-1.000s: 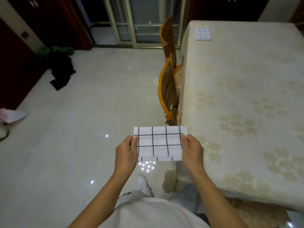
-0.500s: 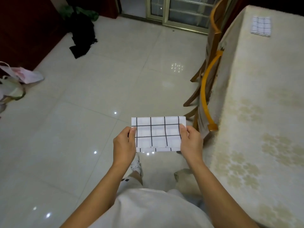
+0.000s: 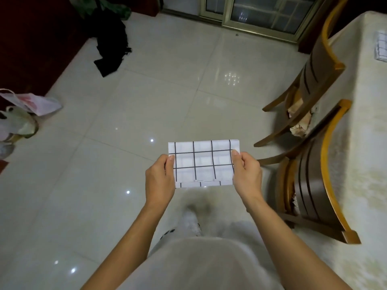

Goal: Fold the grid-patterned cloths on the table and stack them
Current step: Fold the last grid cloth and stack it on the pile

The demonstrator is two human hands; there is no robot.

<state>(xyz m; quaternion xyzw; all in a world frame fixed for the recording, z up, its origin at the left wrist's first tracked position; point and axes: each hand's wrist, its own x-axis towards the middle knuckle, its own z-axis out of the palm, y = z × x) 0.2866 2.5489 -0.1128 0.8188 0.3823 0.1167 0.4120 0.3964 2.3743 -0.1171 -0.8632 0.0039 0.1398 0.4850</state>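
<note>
**White grid cloth held in both hands above the floor**

Folded into a flat rectangle, the white cloth with black grid lines (image 3: 204, 164) is up in the air in front of the person. It hangs over the pale glossy tiled floor (image 3: 125, 147), well apart from the tabletop under its cream patterned cover (image 3: 368, 147) at the right. The left hand (image 3: 160, 177) has it by the left short edge and the right hand (image 3: 247, 174) by the right one. Each grip is a pinch, thumb on the upper face, the other fingers underneath and out of sight. Along the near edge a lower layer of the fold peeks out.

A second folded grid cloth (image 3: 381, 48) lies on the far part of the tabletop, cut off by the edge of view. A brown wooden chair with a yellow rim (image 3: 314, 185) stands against the table's side, a second such chair (image 3: 314, 68) beyond it. Farther off on the floor lie a crumpled black garment (image 3: 111, 45) and some pale plastic bags (image 3: 31, 103).
</note>
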